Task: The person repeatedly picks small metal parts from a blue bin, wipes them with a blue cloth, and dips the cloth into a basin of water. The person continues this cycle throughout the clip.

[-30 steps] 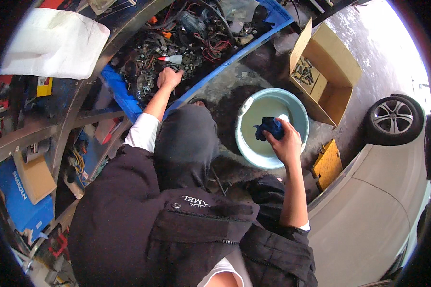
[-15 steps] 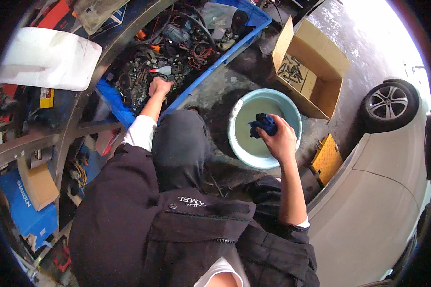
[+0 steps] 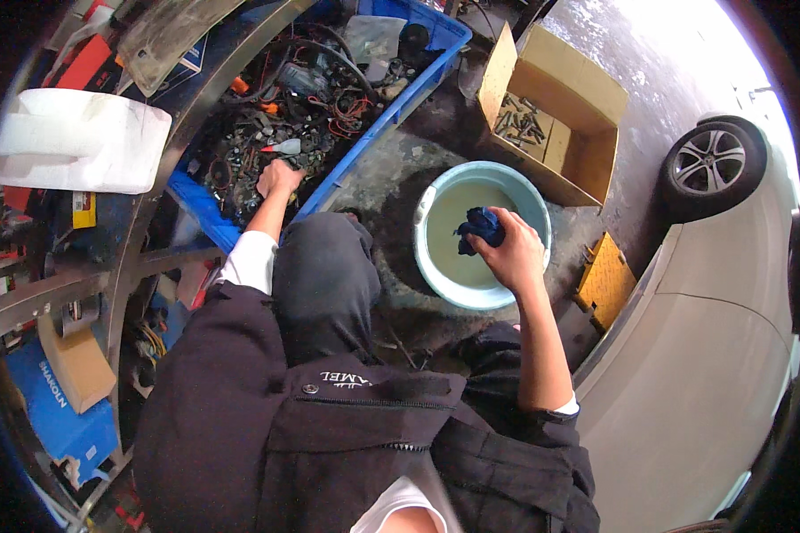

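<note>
Crumpled blue rag (image 3: pixel 480 228) gripped by right hand (image 3: pixel 509 253) over round pale basin (image 3: pixel 436 271), left hand (image 3: pixel 278 178) among oily metal parts (image 3: pixel 240 155), grip unclear.

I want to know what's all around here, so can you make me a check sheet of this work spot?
Surface: dark, stained concrete floor.
Job's things: blue rag over a pale blue basin of cloudy water; blue crate full of small metal parts.
Clutter: open cardboard box with metal bits, white jug, yellow block, boxes on the shelves at the left.
Grippers: left hand down among the crate's parts; right hand gripping the rag over the basin.
Cables: tangled wires and hoses in the crate.
Surroundings: white car with one wheel at the right.
</note>
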{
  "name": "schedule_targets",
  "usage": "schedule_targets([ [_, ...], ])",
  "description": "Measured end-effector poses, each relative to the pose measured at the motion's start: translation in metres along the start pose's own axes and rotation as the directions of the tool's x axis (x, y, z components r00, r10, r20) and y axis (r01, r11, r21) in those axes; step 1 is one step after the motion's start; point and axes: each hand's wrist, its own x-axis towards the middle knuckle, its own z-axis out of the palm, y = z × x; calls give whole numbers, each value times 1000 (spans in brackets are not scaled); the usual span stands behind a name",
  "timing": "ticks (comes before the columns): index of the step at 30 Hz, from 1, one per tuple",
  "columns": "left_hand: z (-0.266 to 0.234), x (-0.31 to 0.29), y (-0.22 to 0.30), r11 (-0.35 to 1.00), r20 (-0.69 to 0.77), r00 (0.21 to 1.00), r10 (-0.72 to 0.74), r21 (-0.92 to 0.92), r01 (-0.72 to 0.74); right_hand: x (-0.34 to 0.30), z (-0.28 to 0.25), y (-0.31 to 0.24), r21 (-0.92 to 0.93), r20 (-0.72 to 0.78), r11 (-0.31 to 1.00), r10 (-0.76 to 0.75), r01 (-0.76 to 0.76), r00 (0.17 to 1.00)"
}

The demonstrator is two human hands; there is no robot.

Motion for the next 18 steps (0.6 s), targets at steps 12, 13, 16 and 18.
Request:
schedule_targets([
  [12, 18, 10, -18, 991, -290, 954, 79, -85, -108, 0, -10, 3, -18, -15, 999, 36, -36, 999],
  [13, 20, 15, -24, 989, -301, 948, 106, -71, -133, 0, -11, 2, -18, -9, 999, 36, -36, 999],
  [16, 25, 10, -13, 975, -338, 930, 143, -113, -191, 0, -12, 4, -37, -19, 999, 38, -39, 999],
  [18, 27, 13, -15, 966, -333, 931, 149, -152, -209, 0, -11, 3, -43, -26, 999, 26, -27, 999],
])
